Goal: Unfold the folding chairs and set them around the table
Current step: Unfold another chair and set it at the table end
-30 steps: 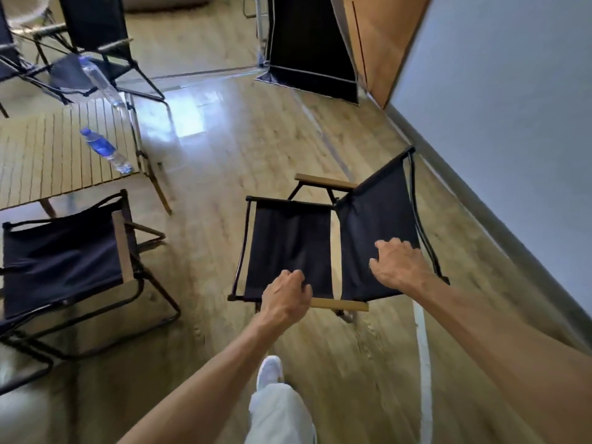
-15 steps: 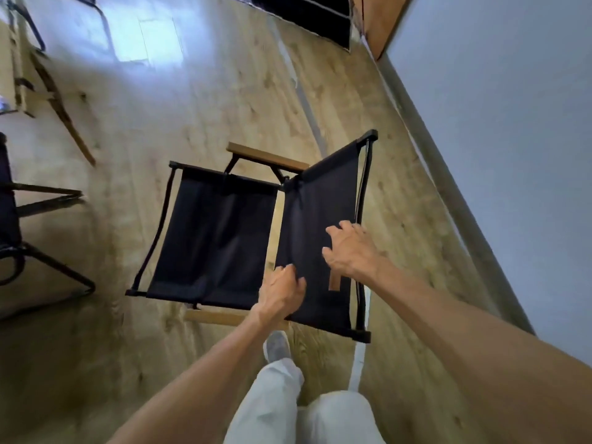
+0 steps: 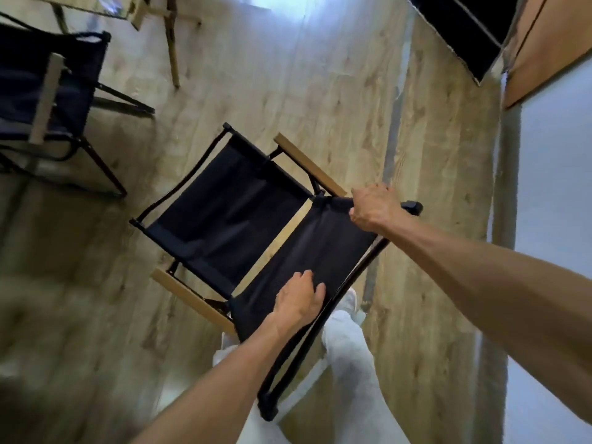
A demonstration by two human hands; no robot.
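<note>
Chair (image 3: 224, 206) now unfolded, carried low over the floor.
We have moved our right hand (image 3: 373, 208) up to grasp the backrest corner; left hand (image 3: 298, 301) presses flat, fingers released, on the fabric.

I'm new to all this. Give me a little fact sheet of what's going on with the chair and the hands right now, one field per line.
Scene: wood-look floor, seen from a head camera
Chair in hand: black fabric folding chair with pale wooden armrests, opened out
Right hand: grips the top edge of the chair's backrest
Left hand: rests on the backrest fabric, thumb spread
Nearby: a second black fabric chair stands unfolded at upper left
Table: only wooden legs show at the top edge
</note>
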